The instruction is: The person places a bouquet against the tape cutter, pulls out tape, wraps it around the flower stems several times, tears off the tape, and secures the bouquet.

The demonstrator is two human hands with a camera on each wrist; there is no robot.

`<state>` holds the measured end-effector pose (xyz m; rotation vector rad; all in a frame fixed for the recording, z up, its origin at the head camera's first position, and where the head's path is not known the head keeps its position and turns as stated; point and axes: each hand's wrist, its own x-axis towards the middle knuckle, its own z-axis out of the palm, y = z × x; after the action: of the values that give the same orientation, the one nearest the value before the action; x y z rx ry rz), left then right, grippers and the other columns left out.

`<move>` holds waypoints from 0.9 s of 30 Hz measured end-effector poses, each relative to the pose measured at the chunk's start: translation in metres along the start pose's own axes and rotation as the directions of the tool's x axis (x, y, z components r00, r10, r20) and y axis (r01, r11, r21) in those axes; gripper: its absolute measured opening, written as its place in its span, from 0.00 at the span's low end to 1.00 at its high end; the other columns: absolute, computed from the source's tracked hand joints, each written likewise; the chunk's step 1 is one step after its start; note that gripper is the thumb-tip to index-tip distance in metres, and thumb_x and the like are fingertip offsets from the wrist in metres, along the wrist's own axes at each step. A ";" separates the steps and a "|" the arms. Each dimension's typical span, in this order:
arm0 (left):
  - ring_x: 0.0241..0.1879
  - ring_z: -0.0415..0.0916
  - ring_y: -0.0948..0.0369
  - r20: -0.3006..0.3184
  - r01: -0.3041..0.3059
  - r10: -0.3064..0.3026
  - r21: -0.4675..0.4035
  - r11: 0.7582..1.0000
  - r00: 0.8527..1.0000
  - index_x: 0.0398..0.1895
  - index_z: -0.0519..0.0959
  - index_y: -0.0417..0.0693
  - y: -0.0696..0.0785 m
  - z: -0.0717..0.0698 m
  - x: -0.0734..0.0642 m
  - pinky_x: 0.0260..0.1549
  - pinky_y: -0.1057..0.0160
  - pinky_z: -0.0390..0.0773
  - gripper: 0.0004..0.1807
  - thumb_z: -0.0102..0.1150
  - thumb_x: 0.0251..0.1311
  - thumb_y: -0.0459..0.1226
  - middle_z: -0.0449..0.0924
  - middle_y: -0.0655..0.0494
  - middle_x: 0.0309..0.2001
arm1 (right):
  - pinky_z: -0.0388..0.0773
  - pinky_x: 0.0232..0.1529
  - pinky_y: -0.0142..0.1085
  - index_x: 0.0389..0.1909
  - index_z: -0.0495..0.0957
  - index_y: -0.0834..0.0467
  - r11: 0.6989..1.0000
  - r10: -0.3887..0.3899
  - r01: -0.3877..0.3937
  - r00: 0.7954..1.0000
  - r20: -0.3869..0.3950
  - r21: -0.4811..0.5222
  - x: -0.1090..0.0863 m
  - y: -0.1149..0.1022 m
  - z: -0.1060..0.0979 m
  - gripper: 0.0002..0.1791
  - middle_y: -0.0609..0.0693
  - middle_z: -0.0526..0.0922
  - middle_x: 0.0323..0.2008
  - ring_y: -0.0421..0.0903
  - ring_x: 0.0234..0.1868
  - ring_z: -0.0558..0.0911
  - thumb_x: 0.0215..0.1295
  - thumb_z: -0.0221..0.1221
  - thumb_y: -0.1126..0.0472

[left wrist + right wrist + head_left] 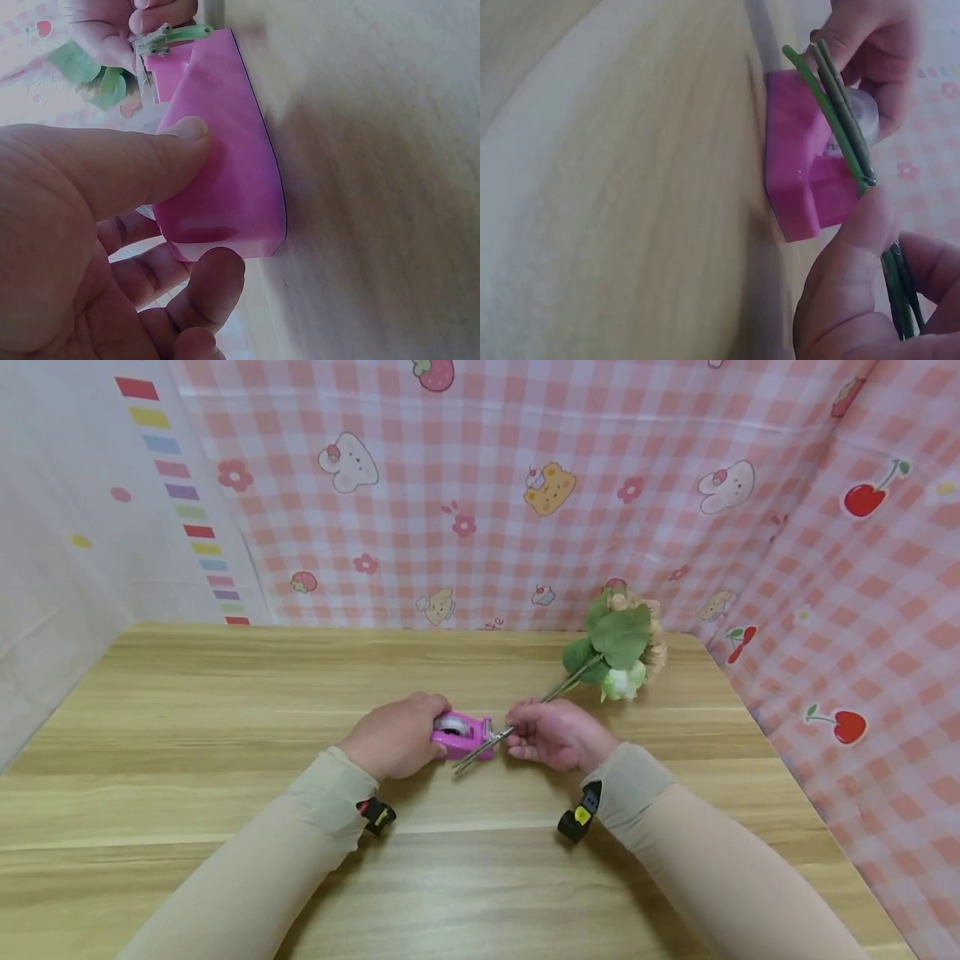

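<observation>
A pink tape dispenser [459,745] stands on the wooden table, with a clear tape roll [452,724] in it. My left hand [401,737] grips its rear end, the thumb [169,161] lying along its side. Several green flower stems [838,112] are pinched between the thumb and fingers of my right hand [564,737]. They cross slantwise in front of the dispenser's cutter end, their cut ends pointing toward my left. At the far end of the stems, to the back right, are broad green leaves [621,637], a white flower [622,682] and peach-coloured blooms [657,652].
The wooden table [225,710] runs back to a pink checked curtain [480,468] with cartoon prints. More of this cloth [847,635] hangs along the right side. Whitish cloth [67,527] hangs at the left. Each wrist carries a black strap.
</observation>
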<state>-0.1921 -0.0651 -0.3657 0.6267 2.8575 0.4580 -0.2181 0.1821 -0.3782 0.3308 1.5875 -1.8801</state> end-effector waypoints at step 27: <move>0.53 0.81 0.55 -0.017 -0.017 0.017 0.011 1.000 1.000 0.64 0.78 0.47 0.000 0.001 0.000 0.59 0.49 0.83 0.24 0.67 0.70 0.44 0.82 0.51 0.56 | 0.89 0.45 0.36 0.51 0.66 0.59 0.984 -0.082 0.086 0.996 -0.037 0.154 -0.001 0.001 -0.003 0.11 0.53 0.83 0.35 0.46 0.34 0.87 0.76 0.53 0.75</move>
<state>-0.1921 -0.0651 -0.3663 0.6528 2.8744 0.4523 -0.2179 0.1855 -0.3791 0.3662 1.4990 -2.0785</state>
